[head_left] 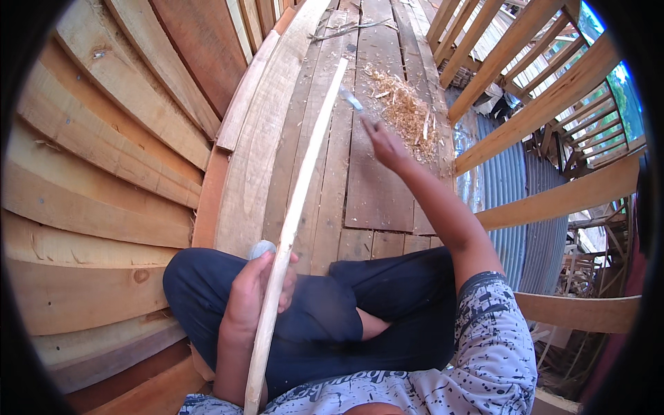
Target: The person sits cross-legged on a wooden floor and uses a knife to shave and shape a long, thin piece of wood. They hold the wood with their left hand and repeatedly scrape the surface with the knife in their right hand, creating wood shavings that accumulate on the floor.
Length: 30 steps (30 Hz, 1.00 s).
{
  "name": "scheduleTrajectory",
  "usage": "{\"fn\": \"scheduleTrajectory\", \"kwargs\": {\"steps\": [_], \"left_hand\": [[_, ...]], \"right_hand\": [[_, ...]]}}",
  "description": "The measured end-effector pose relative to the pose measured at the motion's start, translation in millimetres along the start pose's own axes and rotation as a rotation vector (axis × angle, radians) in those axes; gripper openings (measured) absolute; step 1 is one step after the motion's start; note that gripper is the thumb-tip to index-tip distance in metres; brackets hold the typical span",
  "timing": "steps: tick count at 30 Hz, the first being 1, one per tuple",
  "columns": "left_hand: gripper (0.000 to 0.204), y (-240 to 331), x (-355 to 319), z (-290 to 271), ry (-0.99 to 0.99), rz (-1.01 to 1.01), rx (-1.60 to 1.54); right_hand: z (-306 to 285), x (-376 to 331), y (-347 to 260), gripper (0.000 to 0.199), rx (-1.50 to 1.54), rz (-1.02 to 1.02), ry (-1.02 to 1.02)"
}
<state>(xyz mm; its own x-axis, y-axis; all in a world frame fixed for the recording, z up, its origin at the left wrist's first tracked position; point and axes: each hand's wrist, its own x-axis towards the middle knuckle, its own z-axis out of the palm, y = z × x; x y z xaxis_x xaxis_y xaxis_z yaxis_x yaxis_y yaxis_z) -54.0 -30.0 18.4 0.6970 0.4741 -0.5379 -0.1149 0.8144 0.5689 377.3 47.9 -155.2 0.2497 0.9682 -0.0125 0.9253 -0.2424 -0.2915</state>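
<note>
My left hand (252, 294) is wrapped round a long pale wooden stick (304, 173), low on its length. The stick slants from my body up and away, and its bark looks stripped off. Out ahead on the right, my right hand (384, 144) is closed on a knife (352, 100). The knife's blade points up and left, close to the far end of the stick; motion blurs it, and I cannot tell whether it touches the wood. The fingers hide most of the handle.
A heap of wood shavings (408, 114) lies on the plank floor (377, 194) right of the knife. Thin twigs (353, 30) lie farther off. A board wall (111, 166) stands left, a wooden railing (532, 93) right. A whitish round thing (261, 249) sits beyond my left knee.
</note>
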Motion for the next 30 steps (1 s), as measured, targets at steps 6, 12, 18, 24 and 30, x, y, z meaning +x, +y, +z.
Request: {"fn": "scheduleTrajectory", "kwargs": {"steps": [6, 12, 18, 24, 30], "left_hand": [[0.049, 0.5, 1.1, 3.3, -0.016, 0.0, 0.016], [0.049, 0.9, 0.5, 2.5, -0.028, -0.001, 0.001], [0.047, 1.0, 0.1, 4.0, -0.031, -0.028, -0.008], [0.049, 2.5, 1.8, 2.1, -0.021, -0.013, -0.01], [0.048, 1.3, 3.4, 2.0, -0.037, -0.014, -0.011]], "right_hand": [[25.5, -1.5, -2.7, 0.058, -0.261, -0.251, -0.103], [16.5, 17.1, 25.3, 0.063, -0.236, 0.23, 0.217], [11.8, 16.4, -3.8, 0.067, -0.25, -0.186, 0.001], [17.8, 32.9, 20.5, 0.055, -0.117, 0.415, 0.149], [11.9, 33.9, -3.5, 0.06, -0.122, -0.081, 0.176]]}}
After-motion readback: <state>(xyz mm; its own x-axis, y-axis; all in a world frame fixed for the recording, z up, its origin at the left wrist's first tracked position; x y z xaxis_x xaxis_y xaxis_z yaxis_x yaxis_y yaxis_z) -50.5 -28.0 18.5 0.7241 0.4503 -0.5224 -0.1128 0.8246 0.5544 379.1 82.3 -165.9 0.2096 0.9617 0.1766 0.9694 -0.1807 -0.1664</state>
